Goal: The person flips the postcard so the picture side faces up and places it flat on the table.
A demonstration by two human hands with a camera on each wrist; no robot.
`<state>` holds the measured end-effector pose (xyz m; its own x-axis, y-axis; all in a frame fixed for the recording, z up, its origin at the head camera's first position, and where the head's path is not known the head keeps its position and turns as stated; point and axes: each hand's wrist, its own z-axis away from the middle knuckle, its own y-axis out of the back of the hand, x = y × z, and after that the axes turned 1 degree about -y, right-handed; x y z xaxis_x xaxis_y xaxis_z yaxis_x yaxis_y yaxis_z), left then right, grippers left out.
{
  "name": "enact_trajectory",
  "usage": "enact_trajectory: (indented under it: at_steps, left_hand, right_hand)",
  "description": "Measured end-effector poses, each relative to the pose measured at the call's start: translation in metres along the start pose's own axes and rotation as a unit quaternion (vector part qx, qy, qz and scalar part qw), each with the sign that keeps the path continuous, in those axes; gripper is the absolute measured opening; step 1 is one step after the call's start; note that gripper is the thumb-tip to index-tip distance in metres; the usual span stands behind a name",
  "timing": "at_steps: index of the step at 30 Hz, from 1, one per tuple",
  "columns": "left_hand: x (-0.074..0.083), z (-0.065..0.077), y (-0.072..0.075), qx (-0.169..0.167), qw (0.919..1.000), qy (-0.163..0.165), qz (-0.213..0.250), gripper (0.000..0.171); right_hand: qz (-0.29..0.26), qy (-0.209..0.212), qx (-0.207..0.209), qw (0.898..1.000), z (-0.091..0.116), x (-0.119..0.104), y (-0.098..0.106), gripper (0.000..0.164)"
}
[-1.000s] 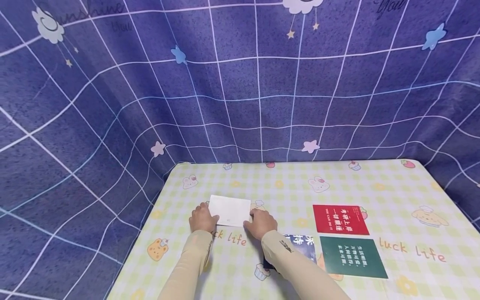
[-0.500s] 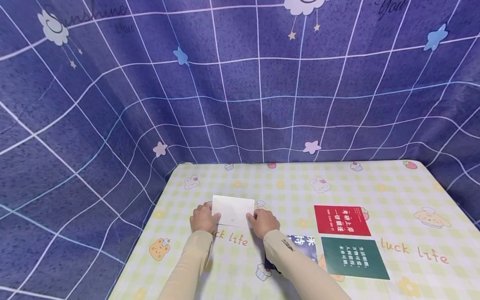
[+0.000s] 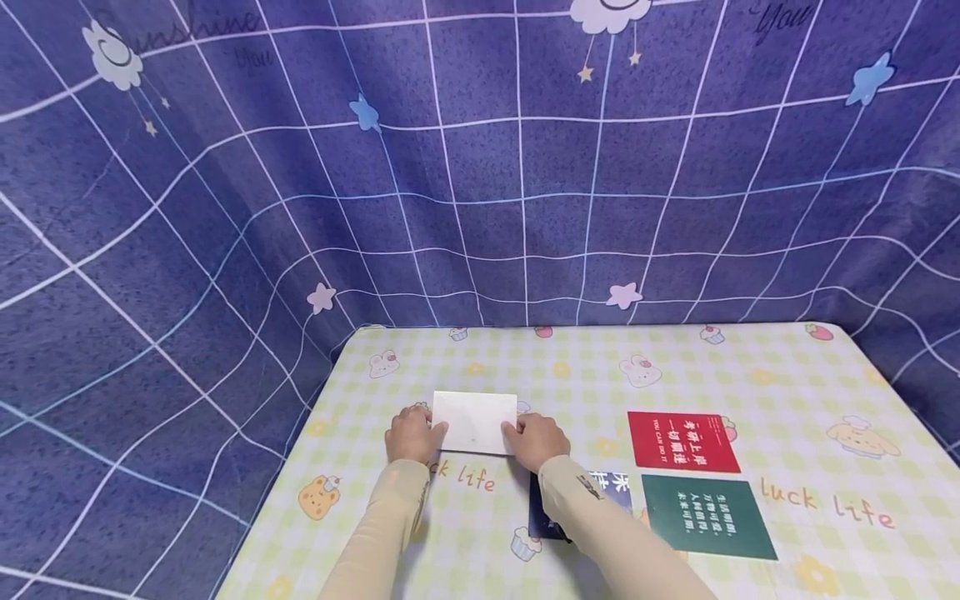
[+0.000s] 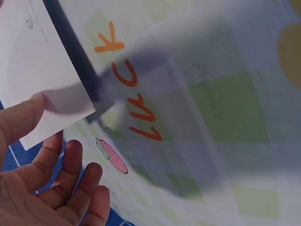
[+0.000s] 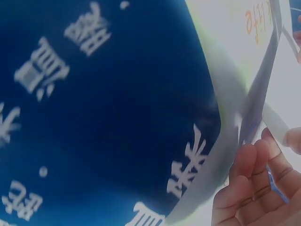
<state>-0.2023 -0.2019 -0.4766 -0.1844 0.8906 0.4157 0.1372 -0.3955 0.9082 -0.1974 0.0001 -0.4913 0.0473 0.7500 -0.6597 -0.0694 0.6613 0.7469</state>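
Both hands hold a plain white card by its two short sides, at the left middle of the table in the head view. The left hand pinches one end. Its thumb lies on the white face and the index finger goes behind, with the other fingers loosely bent. At the opposite end the right hand pinches the card between thumb and fingers. Small print shows on the white face, and a shadow falls on the cloth beneath. A navy card with white characters lies below the right wrist, partly covered by the sleeve.
A red card and a green card lie flat to the right of the arms. The checked tablecloth carries cartoon prints and lettering. A blue grid-patterned curtain hangs behind and at the left of the table.
The white card and both hands have shifted slightly right, and the card now sits more level, with a dark strip visible along its near edge. Both hands keep their pinch.
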Motion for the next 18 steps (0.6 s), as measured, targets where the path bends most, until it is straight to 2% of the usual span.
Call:
enact_trajectory:
  at_steps: [11,18]
  left_hand:
    - [0.008,0.000,0.002,-0.010,0.9999,-0.003,0.006,0.031]
    - [0.014,0.001,0.005,-0.006,0.9998,-0.013,0.013,0.029]
  right_hand:
    - [-0.003,-0.004,-0.011,1.000,-0.002,0.006,0.010,0.042]
    - [-0.003,-0.006,-0.010,1.000,-0.003,0.009,0.018,0.041]
